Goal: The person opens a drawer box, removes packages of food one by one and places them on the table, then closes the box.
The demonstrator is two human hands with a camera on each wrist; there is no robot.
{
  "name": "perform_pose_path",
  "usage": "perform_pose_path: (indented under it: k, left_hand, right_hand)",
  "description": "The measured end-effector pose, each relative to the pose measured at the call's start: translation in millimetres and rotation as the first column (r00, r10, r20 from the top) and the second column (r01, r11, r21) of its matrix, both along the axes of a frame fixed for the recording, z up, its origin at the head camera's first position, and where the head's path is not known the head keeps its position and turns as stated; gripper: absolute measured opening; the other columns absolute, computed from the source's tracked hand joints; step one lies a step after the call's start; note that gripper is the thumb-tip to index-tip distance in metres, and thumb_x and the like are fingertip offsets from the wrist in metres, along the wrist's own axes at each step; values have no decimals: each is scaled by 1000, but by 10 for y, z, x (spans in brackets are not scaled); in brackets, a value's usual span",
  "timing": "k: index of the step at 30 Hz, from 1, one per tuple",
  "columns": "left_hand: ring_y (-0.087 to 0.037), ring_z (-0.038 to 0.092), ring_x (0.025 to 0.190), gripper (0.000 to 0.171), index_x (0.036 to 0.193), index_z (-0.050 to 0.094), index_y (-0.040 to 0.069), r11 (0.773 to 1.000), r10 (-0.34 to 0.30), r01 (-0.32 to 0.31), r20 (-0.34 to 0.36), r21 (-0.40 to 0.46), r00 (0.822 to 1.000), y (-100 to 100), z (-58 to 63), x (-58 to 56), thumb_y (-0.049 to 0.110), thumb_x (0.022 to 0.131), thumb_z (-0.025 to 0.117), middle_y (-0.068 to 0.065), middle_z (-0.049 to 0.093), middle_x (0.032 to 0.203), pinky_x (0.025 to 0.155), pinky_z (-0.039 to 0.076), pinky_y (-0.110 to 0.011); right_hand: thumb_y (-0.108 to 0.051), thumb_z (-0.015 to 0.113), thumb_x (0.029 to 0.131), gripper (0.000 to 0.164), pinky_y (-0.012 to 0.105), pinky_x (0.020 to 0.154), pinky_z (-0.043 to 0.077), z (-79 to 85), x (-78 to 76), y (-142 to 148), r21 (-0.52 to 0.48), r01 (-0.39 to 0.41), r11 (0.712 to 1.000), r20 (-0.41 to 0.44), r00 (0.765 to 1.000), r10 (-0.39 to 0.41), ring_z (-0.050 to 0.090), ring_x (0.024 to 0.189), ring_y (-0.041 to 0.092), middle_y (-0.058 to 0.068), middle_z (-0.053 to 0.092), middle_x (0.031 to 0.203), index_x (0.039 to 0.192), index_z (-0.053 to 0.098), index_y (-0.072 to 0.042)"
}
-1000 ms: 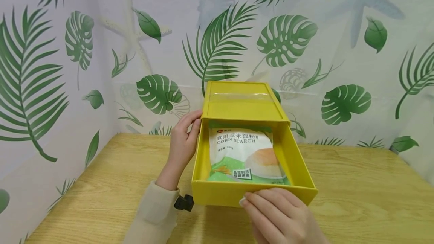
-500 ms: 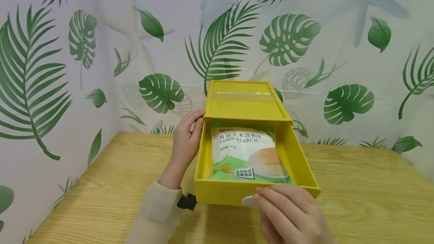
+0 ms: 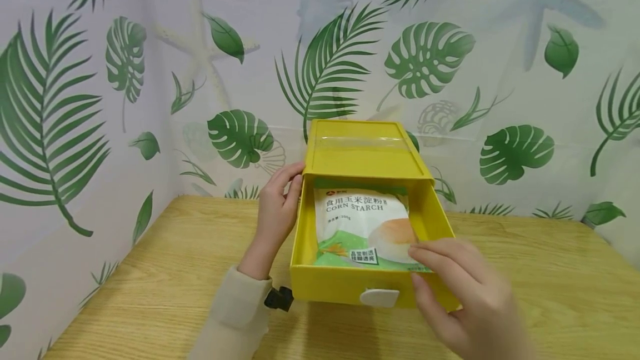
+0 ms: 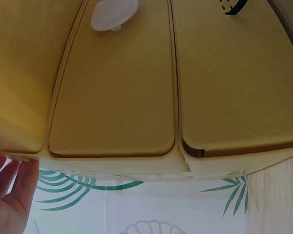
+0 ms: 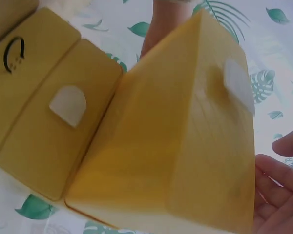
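A yellow drawer unit [image 3: 367,149] stands on the table, its top drawer [image 3: 330,282] pulled out towards me. Inside lies a white and green corn starch packet [image 3: 355,221]. My left hand [image 3: 277,213] rests against the unit's left side; in the left wrist view its fingers [image 4: 27,178] touch the unit's edge. At the drawer's front right corner, my right hand [image 3: 465,288] has thumb and fingers apart, the fingertips over the rim near the packet and the thumb outside. Whether they touch anything is unclear. A white tab handle [image 3: 379,297] sits on the drawer front.
Below are more yellow drawer fronts, one with a white tab [image 4: 115,13] and another with a black ring handle [image 5: 14,54]. The wooden table [image 3: 175,271] spreads around the unit. A leaf-patterned cloth [image 3: 350,43] hangs behind it and at both sides.
My right hand has let go of the white tab handle and moved up and right to the drawer's front right corner, fingers spreading. My left hand stays at the unit's side.
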State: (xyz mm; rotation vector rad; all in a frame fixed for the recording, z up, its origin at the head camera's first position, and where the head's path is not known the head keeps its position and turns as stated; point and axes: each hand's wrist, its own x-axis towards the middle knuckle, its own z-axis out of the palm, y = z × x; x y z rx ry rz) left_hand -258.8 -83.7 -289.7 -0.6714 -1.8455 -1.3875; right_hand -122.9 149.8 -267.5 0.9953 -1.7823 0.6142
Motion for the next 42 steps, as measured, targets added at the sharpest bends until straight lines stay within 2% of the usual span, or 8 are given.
perform_pose_path:
  k: [4,8,13,16,21,27,33,42]
  left_hand:
    - [-25,55,96,24,109,58,-7,1000,4,-4,1,-2,1000,5,-2,6,6,92,46,-18,56,108,69,52,-30]
    - [-25,55,97,24,109,58,-8,1000,1,-1,5,-1,1000,5,1,9,5,92,46,-18,56,108,69,52,-31]
    - [-25,55,97,24,109,58,-7,1000,1,-1,10,1,1000,13,5,14,6,92,46,-18,56,108,69,52,-31]
    - [-25,55,98,24,109,58,-7,1000,2,-2,8,2,1000,8,5,19,6,92,46,-18,56,108,69,52,-31]
    - [-25,55,98,25,109,58,-7,1000,3,-3,3,-1,1000,4,3,10,6,92,46,-18,56,109,69,52,-32]
    - [-25,55,99,25,109,58,-7,1000,1,-1,7,0,1000,6,3,10,7,92,46,-18,56,109,69,52,-32]
    - [-25,55,99,25,110,58,-7,1000,-17,17,7,14,1000,22,3,6,7,92,46,-18,56,109,70,52,-34]
    - [-24,55,99,25,109,58,-7,1000,-2,2,12,3,1000,10,0,3,6,92,46,-17,56,109,70,52,-31]
  right_hand:
    - [-20,61,81,21,14,78,42,93,-44,111,35,49,998,105,993,-53,53,81,18,3,62,92,93,67,-4]
    - [-33,52,86,32,12,74,43,326,-30,85,120,159,980,173,969,-179,54,77,15,1,62,84,86,66,-4]
    - [-19,65,74,17,31,60,50,489,-142,82,257,247,934,199,932,-302,56,73,18,4,63,81,84,65,-5]
    - [-13,69,69,16,37,58,50,542,-206,68,357,280,891,261,886,-383,56,73,21,5,62,80,82,65,-6]
    - [-22,65,76,13,31,53,45,597,-300,26,535,287,795,329,796,-508,52,65,16,-1,58,71,73,64,-10]
    - [-30,58,80,37,24,39,28,595,-392,-20,694,259,672,323,721,-613,34,47,11,-4,37,51,49,44,-16]
    - [-38,52,83,50,25,36,26,573,-427,-55,745,276,607,283,694,-662,33,45,12,-4,35,47,41,36,-16]
    - [-40,53,83,48,27,40,31,543,-463,-79,771,277,573,246,700,-670,35,47,14,-2,36,49,45,37,-15]
